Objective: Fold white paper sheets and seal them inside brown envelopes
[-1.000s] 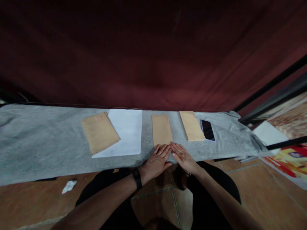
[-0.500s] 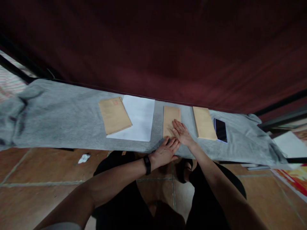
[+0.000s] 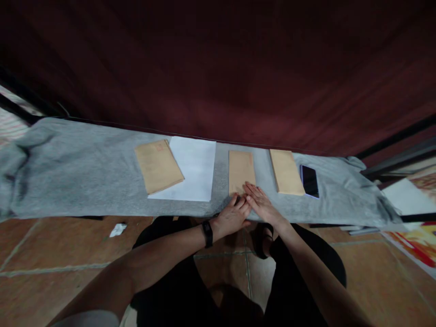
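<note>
A brown paper envelope (image 3: 241, 168) lies on the grey cloth in front of me, its far end uncovered. My left hand (image 3: 232, 215) rests across its near edge, fingers stretched out, with a black band on the wrist. Flat on the envelope's lower right part is my right hand (image 3: 261, 202), its fingers extended and touching those of the left. The hands cover the envelope's near end.
To the left, several brown envelopes (image 3: 159, 165) partly overlap white paper sheets (image 3: 197, 170). A stack of brown envelopes (image 3: 288, 172) lies to the right, beside a phone (image 3: 309, 181). Grey cloth (image 3: 85, 172) covers the narrow bench; a dark red curtain (image 3: 218, 81) hangs behind.
My right hand has slid down the envelope towards its near edge, uncovering more of its face. The left hand stays nearly in place. The whole view has shifted slightly.
</note>
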A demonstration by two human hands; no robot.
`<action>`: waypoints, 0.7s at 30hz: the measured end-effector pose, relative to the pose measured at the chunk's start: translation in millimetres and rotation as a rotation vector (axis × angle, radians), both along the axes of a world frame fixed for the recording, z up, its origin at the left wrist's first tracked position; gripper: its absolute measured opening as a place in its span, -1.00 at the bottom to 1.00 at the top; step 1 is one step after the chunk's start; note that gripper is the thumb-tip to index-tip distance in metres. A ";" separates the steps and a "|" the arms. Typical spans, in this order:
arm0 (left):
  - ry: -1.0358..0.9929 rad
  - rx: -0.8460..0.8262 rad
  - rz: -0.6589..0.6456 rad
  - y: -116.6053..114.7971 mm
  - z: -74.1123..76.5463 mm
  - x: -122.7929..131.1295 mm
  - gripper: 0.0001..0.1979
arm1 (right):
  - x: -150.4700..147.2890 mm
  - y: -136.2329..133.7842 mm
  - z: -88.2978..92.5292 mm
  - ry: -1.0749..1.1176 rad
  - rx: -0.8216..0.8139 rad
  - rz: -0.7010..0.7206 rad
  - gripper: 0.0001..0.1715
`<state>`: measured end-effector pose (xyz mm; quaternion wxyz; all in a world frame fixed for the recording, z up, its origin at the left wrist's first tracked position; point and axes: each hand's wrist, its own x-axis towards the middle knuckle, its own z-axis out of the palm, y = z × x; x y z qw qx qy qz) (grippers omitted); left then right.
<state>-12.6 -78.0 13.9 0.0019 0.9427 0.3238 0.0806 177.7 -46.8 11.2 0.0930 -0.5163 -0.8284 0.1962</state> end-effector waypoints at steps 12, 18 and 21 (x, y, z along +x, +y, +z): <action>-0.197 -0.016 0.113 11.9 -7.8 -7.6 -0.45 | -9.4 -36.8 2.0 0.114 0.077 -0.168 -0.34; -0.156 0.021 0.160 7.5 -9.5 -11.3 -0.38 | -20.8 -55.5 -5.0 -0.008 0.255 -0.150 -0.32; -0.134 0.012 0.157 7.6 -4.0 -11.6 -0.43 | -18.2 -61.1 -3.1 -0.018 0.266 -0.189 -0.34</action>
